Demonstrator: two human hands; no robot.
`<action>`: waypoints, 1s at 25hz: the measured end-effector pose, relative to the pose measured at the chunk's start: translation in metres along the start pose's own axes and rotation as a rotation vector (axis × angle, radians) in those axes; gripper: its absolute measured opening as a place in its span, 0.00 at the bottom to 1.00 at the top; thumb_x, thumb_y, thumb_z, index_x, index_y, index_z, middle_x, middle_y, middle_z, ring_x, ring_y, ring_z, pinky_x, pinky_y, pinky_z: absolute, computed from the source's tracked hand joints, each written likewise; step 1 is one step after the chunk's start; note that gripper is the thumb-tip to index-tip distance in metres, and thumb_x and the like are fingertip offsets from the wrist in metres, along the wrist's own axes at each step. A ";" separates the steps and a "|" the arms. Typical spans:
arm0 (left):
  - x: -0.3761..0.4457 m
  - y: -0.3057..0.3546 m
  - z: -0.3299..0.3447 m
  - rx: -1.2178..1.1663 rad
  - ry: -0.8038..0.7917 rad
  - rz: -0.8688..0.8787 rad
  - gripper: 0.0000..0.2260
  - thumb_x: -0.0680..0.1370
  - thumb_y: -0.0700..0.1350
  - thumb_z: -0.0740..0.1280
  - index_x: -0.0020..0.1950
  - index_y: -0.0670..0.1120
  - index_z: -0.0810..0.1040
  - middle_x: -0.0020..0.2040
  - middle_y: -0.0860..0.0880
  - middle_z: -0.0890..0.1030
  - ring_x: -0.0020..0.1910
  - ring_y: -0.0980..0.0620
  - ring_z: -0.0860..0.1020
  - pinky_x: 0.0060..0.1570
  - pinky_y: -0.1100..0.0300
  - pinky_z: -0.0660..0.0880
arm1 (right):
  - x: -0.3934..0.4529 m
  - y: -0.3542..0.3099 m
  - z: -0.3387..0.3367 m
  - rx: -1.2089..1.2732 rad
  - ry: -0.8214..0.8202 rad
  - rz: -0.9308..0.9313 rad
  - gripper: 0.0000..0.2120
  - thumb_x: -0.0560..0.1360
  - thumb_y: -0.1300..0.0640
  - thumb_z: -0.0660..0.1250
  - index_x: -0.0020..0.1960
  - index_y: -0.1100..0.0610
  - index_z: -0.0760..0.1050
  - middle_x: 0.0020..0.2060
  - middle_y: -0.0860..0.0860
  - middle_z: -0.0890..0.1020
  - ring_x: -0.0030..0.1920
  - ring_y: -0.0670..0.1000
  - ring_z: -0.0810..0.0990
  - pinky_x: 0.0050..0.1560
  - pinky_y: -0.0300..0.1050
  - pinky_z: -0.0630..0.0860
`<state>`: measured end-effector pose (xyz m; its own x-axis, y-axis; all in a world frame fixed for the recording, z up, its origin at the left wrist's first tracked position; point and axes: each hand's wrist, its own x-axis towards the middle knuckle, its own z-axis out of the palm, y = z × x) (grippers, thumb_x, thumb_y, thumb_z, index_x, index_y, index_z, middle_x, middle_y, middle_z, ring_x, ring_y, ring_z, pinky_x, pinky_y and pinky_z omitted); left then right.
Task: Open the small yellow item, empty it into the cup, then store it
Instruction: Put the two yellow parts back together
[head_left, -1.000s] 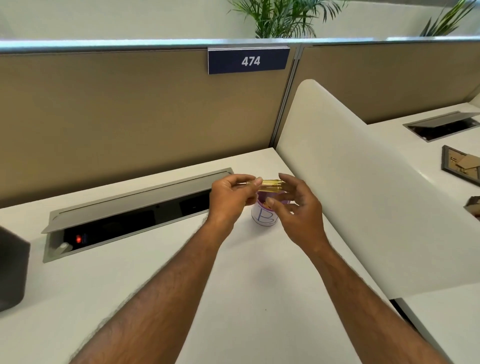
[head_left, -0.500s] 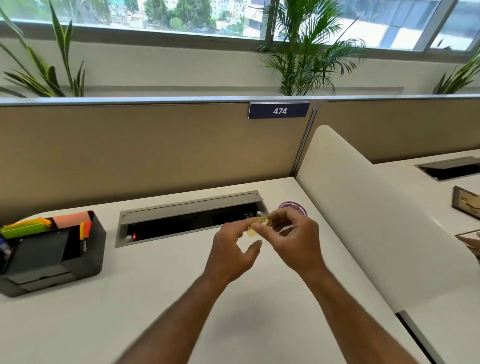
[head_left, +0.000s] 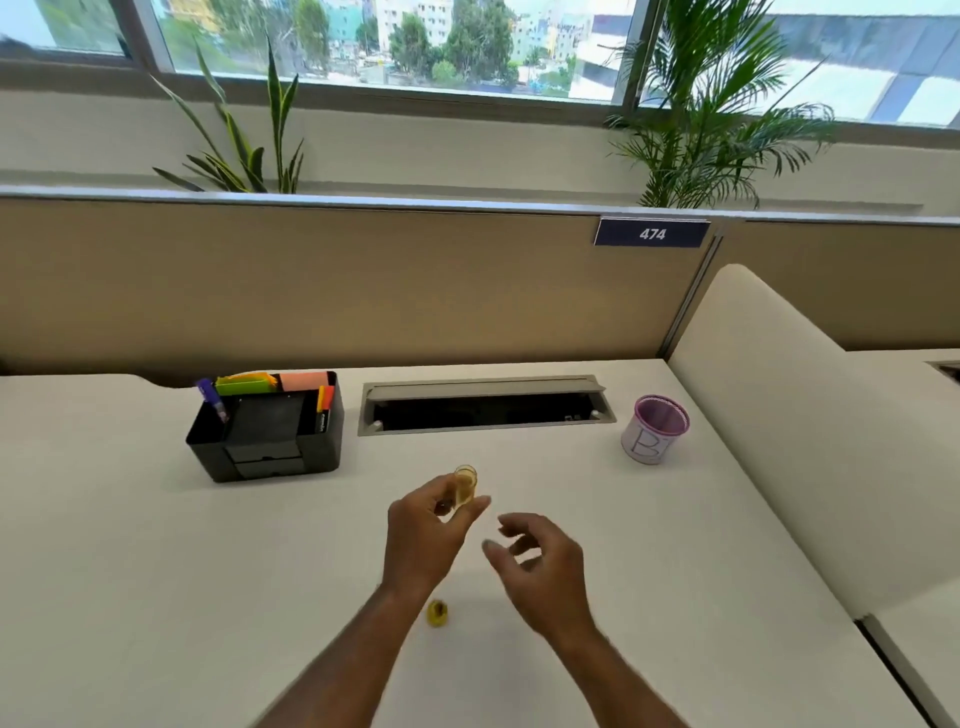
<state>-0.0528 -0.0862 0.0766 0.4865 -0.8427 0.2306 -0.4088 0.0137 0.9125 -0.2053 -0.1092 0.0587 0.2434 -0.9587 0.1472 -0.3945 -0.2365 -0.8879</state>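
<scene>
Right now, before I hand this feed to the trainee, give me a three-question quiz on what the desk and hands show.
1. True or false: the left hand holds the small yellow container with its mouth open.
2. Where does the yellow cap lie?
A. on the desk near the left forearm
B. inside the cup
C. in the black organizer
3. Fill in: the cup by the white divider bears the letter ___.

Key:
1. True. The right hand is empty, its fingers loosely curled.
2. A. The black organizer stands at far left, beyond the hands.
3. B.
</scene>
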 end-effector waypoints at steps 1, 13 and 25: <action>-0.006 -0.006 -0.012 0.012 0.010 -0.023 0.09 0.70 0.50 0.77 0.47 0.49 0.85 0.39 0.54 0.86 0.40 0.54 0.83 0.43 0.61 0.81 | -0.012 0.012 0.015 -0.117 -0.118 0.030 0.17 0.68 0.47 0.76 0.55 0.47 0.79 0.49 0.41 0.82 0.44 0.44 0.81 0.42 0.37 0.78; -0.048 -0.032 -0.072 0.082 0.052 -0.103 0.07 0.70 0.50 0.78 0.42 0.50 0.83 0.34 0.54 0.83 0.36 0.51 0.80 0.37 0.63 0.77 | -0.043 0.037 0.090 -0.598 -0.421 0.087 0.15 0.72 0.45 0.70 0.55 0.49 0.73 0.52 0.45 0.74 0.56 0.49 0.73 0.49 0.44 0.74; -0.045 -0.026 -0.066 0.075 0.074 -0.030 0.10 0.70 0.50 0.78 0.48 0.48 0.85 0.37 0.56 0.84 0.37 0.58 0.79 0.35 0.69 0.76 | -0.006 -0.068 0.020 -0.143 -0.118 -0.176 0.17 0.67 0.61 0.77 0.54 0.54 0.79 0.39 0.47 0.84 0.41 0.45 0.84 0.45 0.37 0.82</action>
<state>-0.0132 -0.0128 0.0644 0.5540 -0.8000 0.2306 -0.4483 -0.0532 0.8923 -0.1622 -0.0844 0.1090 0.4178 -0.8776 0.2349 -0.4564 -0.4263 -0.7810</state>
